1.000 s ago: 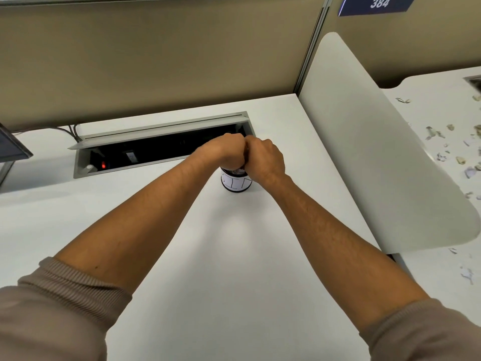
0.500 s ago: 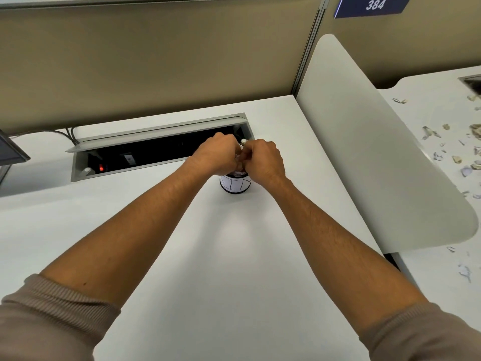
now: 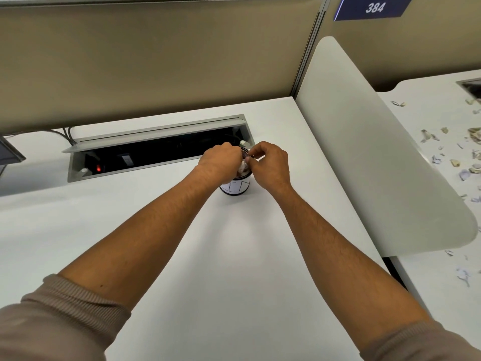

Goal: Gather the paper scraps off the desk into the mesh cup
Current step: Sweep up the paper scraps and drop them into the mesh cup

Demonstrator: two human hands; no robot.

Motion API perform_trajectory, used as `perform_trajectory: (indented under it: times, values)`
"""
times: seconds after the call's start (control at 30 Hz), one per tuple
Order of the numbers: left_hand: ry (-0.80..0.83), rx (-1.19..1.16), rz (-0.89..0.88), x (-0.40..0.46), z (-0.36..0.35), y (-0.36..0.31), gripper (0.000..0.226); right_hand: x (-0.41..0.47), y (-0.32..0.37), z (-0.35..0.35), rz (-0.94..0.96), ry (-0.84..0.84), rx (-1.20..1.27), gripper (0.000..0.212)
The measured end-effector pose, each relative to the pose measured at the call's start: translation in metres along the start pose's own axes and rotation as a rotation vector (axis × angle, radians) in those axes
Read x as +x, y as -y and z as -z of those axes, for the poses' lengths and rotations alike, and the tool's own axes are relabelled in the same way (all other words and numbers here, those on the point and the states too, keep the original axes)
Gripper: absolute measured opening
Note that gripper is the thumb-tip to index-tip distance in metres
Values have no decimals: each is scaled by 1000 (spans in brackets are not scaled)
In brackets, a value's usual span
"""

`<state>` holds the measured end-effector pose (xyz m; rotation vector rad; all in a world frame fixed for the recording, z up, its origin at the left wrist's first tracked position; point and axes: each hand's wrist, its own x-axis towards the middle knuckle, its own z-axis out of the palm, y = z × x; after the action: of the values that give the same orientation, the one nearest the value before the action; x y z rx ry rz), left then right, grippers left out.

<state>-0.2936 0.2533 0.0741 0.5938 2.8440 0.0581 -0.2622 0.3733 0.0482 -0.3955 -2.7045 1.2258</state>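
The mesh cup, dark with a white label, stands on the white desk just in front of the cable tray. Crumpled paper scraps show in its mouth. My left hand curls over the cup's left rim and grips it. My right hand hovers at the right rim with thumb and fingertips pinched together over the opening. Whether a scrap sits between those fingertips is hidden. Several more paper scraps lie on the neighbouring desk to the right.
An open cable tray with a red light runs behind the cup. A rounded white divider panel separates this desk from the right one. A tan partition wall stands at the back, and a monitor corner shows far left.
My two hands, pressed together as fists over the cup a second ago, have parted slightly. The cup's mouth and the paper inside now show between them.
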Motion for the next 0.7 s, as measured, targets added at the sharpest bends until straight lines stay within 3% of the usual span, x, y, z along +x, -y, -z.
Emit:
perform_trajectory:
  times: [0.23, 0.4, 0.57, 0.7]
  values:
    - [25, -293, -66, -18, 12, 23, 34, -13, -3, 2, -21, -66, 58, 10]
    - [-138, -432, 5, -47, 19, 39, 45, -39, -3, 4, -9, -127, 14, 10]
    - [-299, -597, 136, -100, -5, 64, 30, -80, -3, 0, -6, -139, 54, 14]
    - [-337, -674, 198, -158, -37, 88, 25, -119, 3, -21, 35, -84, 84, 14]
